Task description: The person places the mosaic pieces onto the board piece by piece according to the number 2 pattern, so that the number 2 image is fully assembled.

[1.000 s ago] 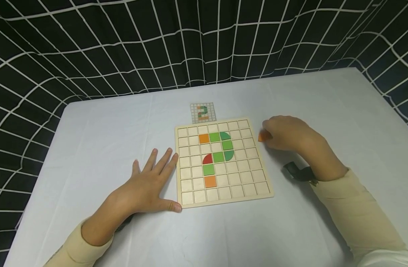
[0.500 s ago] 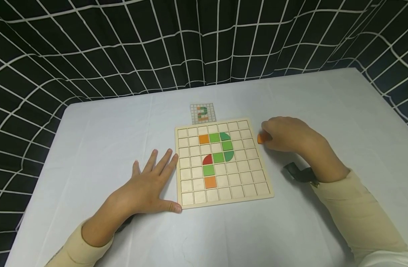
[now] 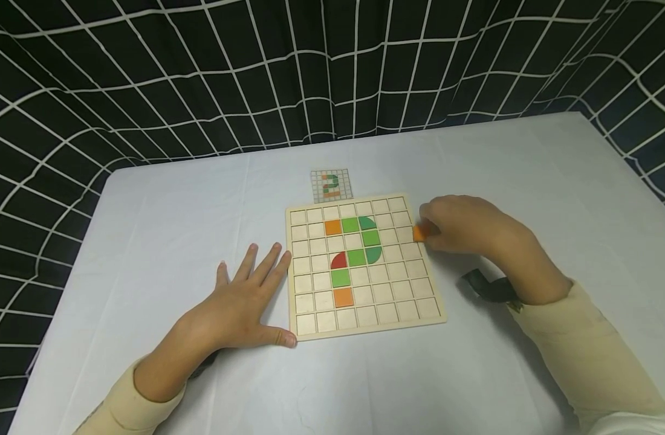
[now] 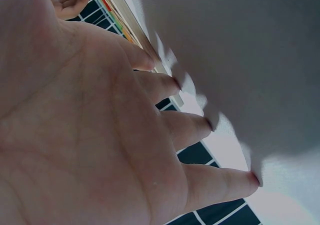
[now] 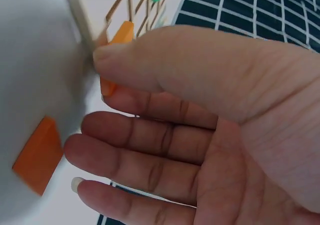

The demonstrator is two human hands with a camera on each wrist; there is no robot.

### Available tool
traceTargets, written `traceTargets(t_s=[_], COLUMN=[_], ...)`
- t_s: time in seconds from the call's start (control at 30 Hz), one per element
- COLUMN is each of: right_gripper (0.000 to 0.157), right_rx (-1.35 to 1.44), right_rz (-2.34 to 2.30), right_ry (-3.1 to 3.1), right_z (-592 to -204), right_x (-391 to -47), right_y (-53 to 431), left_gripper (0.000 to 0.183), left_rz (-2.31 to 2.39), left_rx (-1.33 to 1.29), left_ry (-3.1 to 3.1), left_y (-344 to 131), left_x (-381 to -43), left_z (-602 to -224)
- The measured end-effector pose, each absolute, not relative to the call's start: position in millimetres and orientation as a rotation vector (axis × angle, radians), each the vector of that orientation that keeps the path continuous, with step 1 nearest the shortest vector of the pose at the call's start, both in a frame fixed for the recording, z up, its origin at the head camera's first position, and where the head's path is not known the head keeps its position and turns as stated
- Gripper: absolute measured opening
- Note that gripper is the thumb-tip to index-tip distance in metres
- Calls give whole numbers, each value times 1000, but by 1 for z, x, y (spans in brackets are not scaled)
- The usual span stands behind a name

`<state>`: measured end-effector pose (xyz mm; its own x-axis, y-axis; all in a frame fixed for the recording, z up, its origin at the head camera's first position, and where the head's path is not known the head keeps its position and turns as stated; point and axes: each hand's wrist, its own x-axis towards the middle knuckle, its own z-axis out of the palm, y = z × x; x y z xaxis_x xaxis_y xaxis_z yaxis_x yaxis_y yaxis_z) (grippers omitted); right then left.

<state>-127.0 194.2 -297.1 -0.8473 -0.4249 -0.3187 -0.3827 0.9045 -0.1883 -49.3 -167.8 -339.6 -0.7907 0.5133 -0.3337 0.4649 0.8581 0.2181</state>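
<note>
A wooden grid board point(image 3: 387, 311) lies on the white table. On it orange, green and red tiles form a curved line, some of them quarter-rounds. My right hand point(image 3: 465, 223) pinches an orange tile point(image 3: 418, 233) between thumb and forefinger at the board's right edge. In the right wrist view a second orange tile point(image 5: 37, 157) lies on the table near the other fingertips. My left hand point(image 3: 231, 314) rests with spread fingers along the board's left side. Its thumb touches the near left corner, and its fingertips point(image 4: 252, 180) press on the cloth.
Beyond the board lies a small pattern card point(image 3: 331, 185) printed with a similar coloured figure on a grid. A dark curtain point(image 3: 343, 72) with white lines hangs behind and at both sides of the table. A black strap point(image 3: 487, 287) sits at my right wrist.
My right hand has shifted slightly left and nearer, bringing the orange tile from beside the board to its right edge. The left hand stays in place.
</note>
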Motion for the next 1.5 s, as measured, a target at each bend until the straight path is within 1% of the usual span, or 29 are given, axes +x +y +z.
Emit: traceTargets(t_s=[0.13, 0.37, 0.7, 1.3, 1.4, 1.5], right_gripper=[22, 19, 22, 27, 25, 19], right_rx=[-638, -721, -857, -1046, -1067, -1081], right_rz=[-197, -224, -221, -259, -266, -273], right_ry=[2688, 2671, 2671, 2643, 2639, 2631], right_z=[-295, -293, -297, -304, -305, -307], right_x=[-121, -109, -96, -81, -79, -77], right_y=[188, 174, 158, 139, 136, 133], left_gripper=[133, 134, 134, 134, 134, 133], left_rz=[186, 175, 164, 168, 173, 177], left_rx=[730, 724, 721, 714, 719, 723], left_ry=[2649, 2640, 2637, 2629, 2632, 2636], left_y=[-168, -168, -168, -167, -167, -167], left_x=[-49, -50, -50, -50, -50, -50], left_z=[-340, -340, -340, -339, -339, -339])
